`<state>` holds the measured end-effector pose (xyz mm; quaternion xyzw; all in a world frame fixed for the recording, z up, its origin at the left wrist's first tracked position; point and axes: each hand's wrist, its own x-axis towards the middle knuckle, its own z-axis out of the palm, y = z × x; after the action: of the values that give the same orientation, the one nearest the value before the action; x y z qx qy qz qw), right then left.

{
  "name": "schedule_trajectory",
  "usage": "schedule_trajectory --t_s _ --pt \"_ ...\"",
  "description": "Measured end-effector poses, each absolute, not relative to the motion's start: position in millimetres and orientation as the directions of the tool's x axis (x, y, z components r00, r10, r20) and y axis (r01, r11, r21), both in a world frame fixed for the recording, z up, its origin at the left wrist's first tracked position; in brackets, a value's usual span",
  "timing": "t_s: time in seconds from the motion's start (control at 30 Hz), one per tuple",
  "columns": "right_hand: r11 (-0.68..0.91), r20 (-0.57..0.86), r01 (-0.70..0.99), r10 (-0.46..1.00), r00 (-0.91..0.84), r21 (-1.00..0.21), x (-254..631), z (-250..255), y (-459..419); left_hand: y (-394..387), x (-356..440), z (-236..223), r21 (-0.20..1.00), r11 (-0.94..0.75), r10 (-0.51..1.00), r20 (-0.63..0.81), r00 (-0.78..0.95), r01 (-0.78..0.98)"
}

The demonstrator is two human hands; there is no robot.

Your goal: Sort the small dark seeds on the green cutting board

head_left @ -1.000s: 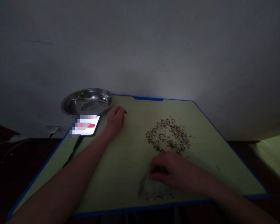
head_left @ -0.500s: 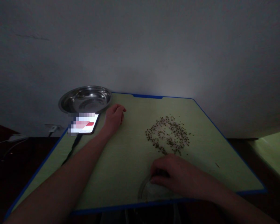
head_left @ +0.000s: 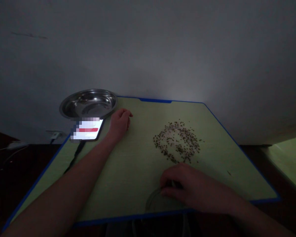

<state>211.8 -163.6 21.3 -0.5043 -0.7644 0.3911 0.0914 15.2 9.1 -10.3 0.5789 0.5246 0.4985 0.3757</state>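
My right hand [head_left: 180, 182] is near the front edge of the table, its thumb and fingers curled together over a clear round dish [head_left: 153, 202]. Anything between the fingertips is too dark to make out. Just beyond this hand lies a loose patch of small dark and pale grains [head_left: 176, 141], spread on the tabletop. My left hand [head_left: 120, 120] rests on the table at the left, fingers loosely folded in and partly hidden, with nothing seen in it. A lit phone [head_left: 90, 129] and a shiny metal basin [head_left: 88, 103] are close beside it.
The pale green table [head_left: 138, 158] has a blue rim and stands against a grey wall [head_left: 148, 49]. A dark cable [head_left: 75, 158] runs from the phone. A small thin scrap [head_left: 229, 172] lies at the right. A socket with a plug [head_left: 55, 135] is at the left.
The view has shifted slightly. My right hand keeps its place over the dish with a small shift of the fingers. My left hand and the grains look unchanged.
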Motion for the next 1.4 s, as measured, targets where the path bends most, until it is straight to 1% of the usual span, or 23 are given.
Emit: schedule_trajectory --t_s 0.13,0.27,0.43,0.53,0.67,0.87,1.07,1.23,1.4 --pt "0.15 -0.214 0.704 0.891 -0.401 -0.694 228 27 -162 10 15 -11 0.961 -0.161 0.983 0.177 -0.053 0.227" --pt "0.118 -0.147 0.728 0.946 -0.29 -0.675 265 34 -162 10 15 -10 0.961 -0.155 0.985 0.168 -0.038 0.229" --pt "-0.014 -0.15 0.777 0.983 -0.104 -0.629 316 30 -169 10 15 -8 0.959 -0.144 0.987 0.158 -0.036 0.245" --pt "-0.062 -0.147 0.773 0.988 -0.041 -0.631 333 22 -174 9 16 -7 0.96 -0.133 0.987 0.15 -0.053 0.248" --pt "-0.081 -0.163 0.76 0.986 -0.034 -0.644 335 11 -176 9 16 -6 0.956 -0.13 0.988 0.149 -0.052 0.262" --pt "-0.091 -0.174 0.779 0.985 -0.023 -0.62 330 2 -172 10 15 -7 0.945 -0.131 0.987 0.152 -0.049 0.298" --pt "-0.108 -0.164 0.754 0.986 0.001 -0.648 329 -1 -171 9 15 -6 0.942 -0.126 0.989 0.145 -0.037 0.311" --pt "-0.109 -0.181 0.737 0.983 -0.018 -0.667 322 -4 -171 9 15 -5 0.945 -0.108 0.991 0.126 -0.041 0.308" --pt "-0.095 -0.132 0.754 0.991 0.012 -0.65 325 -3 -172 7 16 -3 0.941 -0.103 0.992 0.122 -0.041 0.323"
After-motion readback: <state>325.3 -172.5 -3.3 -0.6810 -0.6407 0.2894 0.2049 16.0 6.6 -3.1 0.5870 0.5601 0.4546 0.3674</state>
